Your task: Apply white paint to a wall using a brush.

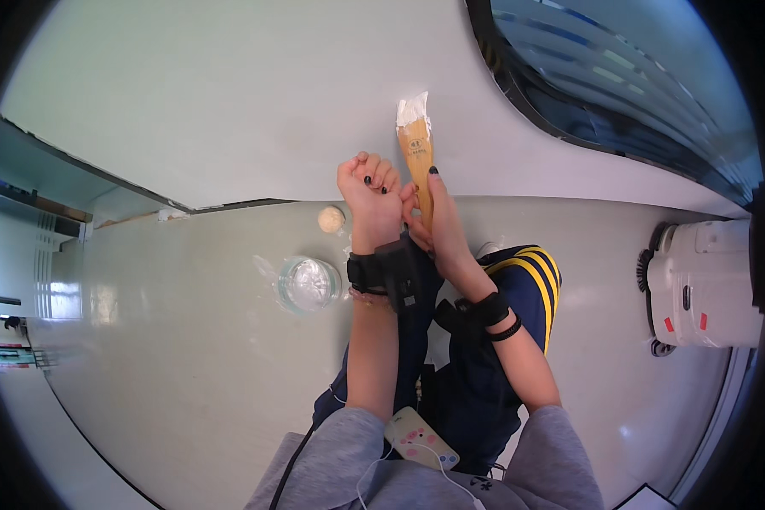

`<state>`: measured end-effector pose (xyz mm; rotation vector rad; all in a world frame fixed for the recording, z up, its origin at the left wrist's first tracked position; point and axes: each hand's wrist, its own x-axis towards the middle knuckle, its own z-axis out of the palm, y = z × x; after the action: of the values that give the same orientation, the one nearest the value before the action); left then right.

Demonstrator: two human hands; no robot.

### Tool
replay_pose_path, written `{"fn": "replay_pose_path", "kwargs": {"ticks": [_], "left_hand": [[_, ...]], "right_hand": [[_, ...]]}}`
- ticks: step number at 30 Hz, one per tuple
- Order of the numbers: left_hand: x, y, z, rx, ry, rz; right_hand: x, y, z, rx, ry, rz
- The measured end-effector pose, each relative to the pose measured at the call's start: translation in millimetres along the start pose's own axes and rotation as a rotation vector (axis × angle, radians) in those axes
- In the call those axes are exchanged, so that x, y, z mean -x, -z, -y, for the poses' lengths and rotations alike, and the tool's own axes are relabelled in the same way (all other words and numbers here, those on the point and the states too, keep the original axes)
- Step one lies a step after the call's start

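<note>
My right hand [443, 223] grips the wooden handle of a flat brush [416, 150], with the thumb along one side. Its white bristle end points up, lying over a white wall panel [229, 95]; whether it touches the panel I cannot tell. Beside the handle is my left hand [373, 191], palm side towards me, fingers curled inward and nothing visible in them. Black straps with devices sit on both wrists. A small round beige thing [331, 218] rests on the floor to the left of my left wrist. Below it stands a clear glass container [309, 284].
A dark-framed window [612, 70] fills the upper right. On the right stands a white machine [701, 284] with round brushes at its base. A phone [421, 438] with a patterned case lies on my lap, near white earphone wires [443, 468]. Grey floor [197, 350] surrounds me.
</note>
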<state>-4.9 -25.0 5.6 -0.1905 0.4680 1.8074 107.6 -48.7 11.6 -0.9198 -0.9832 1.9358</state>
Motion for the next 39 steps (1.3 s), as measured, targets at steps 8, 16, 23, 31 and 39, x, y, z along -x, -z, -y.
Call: {"fn": "replay_pose_path", "kwargs": {"ticks": [8, 16, 23, 31, 39], "left_hand": [[-12.4, 12.4, 3.3, 0.087, 0.131, 0.061], [-9.6, -19.7, -8.2, -0.142, -0.256, -0.057], [-12.0, -57.6, -53.8, -0.616, -1.000, -0.113], [-5.8, -65.8, -52.7, -0.661, -0.833, -0.029], [-1.2, -58.3, -56.6, -0.318, -0.510, 0.191]], "right_hand": [[1.9, 7.3, 8.1, 0.053, -0.004, 0.023], [8.4, 7.0, 19.9, 0.123, -0.033, 0.068], [20.0, -5.6, 16.0, 0.214, 0.028, 0.305], [18.5, -11.2, 14.4, 0.164, -0.003, 0.275], [19.2, -20.9, 13.5, 0.038, -0.052, 0.286]]}}
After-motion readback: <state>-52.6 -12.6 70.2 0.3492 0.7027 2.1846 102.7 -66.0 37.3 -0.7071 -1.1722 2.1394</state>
